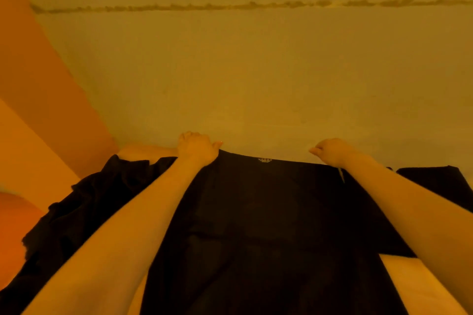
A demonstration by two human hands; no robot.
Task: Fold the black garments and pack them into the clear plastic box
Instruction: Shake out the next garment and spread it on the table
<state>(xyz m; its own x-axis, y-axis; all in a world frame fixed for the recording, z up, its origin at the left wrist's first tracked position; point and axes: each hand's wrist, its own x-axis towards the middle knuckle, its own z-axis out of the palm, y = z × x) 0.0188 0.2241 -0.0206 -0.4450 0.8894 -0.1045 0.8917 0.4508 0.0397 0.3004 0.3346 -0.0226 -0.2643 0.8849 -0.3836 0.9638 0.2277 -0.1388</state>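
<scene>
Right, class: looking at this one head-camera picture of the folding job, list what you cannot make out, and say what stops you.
- Plastic box: nowhere in the head view, so its place is unknown.
- Label on the flat garment: print too small to read.
- Left hand and right hand fingertips: curled at the garment's far edge, out of sight.
- Crumpled garment: cut off by the bottom-left edge.
- Dark cloth: partly behind the right forearm.
</scene>
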